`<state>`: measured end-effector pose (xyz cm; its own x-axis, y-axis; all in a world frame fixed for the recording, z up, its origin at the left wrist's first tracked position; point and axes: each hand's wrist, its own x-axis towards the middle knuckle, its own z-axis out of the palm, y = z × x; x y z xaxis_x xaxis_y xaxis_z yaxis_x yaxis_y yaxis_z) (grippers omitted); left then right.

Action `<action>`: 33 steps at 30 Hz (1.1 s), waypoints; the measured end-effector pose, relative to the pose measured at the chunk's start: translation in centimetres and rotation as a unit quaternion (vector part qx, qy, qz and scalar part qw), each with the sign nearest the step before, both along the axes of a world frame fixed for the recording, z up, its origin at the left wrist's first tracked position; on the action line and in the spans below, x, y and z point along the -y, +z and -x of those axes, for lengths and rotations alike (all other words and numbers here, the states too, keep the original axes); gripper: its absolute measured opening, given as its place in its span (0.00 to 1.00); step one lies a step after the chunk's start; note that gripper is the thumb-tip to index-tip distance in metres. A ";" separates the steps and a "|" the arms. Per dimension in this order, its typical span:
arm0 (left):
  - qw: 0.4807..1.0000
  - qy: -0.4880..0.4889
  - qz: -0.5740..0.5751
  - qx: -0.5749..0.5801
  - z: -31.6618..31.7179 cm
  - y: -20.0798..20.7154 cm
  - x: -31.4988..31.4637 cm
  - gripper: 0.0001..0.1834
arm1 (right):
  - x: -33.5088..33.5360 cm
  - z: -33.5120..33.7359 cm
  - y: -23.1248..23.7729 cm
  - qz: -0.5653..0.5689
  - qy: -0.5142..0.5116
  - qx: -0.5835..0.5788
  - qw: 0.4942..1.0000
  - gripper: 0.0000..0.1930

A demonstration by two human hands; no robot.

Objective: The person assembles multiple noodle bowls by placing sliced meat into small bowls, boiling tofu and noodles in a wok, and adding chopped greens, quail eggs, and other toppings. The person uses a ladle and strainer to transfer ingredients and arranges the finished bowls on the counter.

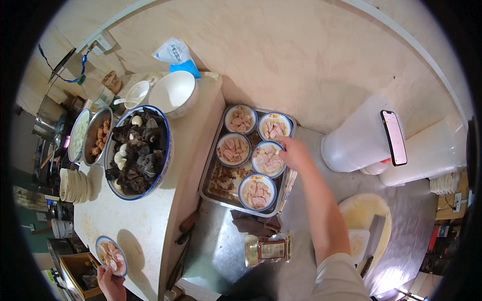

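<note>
One meat bowl [111,255] sits clamped in the grip of your left hand [111,284], over the bench [154,226]; beyond it stands a basin [139,153] of dark pieces. Rightward, a tray [203,188] carries four bowls [234,149] and a fifth bowl [266,160], its right rim pinched in the grip of your right hand [295,153]. A knife [373,238] lies on the board [354,204].

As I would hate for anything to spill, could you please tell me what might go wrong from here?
The left hand holds a small bowl by its edge, so it might tip if that grip slips. The right hand is at the rim of a bowl in the tray, close to other bowls, so a careless move could knock a neighbour.
</note>
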<state>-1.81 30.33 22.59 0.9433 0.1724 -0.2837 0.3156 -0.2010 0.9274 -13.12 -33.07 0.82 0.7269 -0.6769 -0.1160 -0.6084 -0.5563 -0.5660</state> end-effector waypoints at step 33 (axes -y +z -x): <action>0.993 0.081 0.080 -0.025 2.7 -2.0 0.4 0.15 | -36.1 -10.3 16.3 -0.361 0.284 0.190 0.868 0.16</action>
<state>-4.49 29.94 20.63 0.8910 0.2700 -0.3650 0.3776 0.0058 0.9260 -2.78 3.02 17.10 0.9981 -0.0467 -0.0403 -0.0457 -0.1221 -0.9915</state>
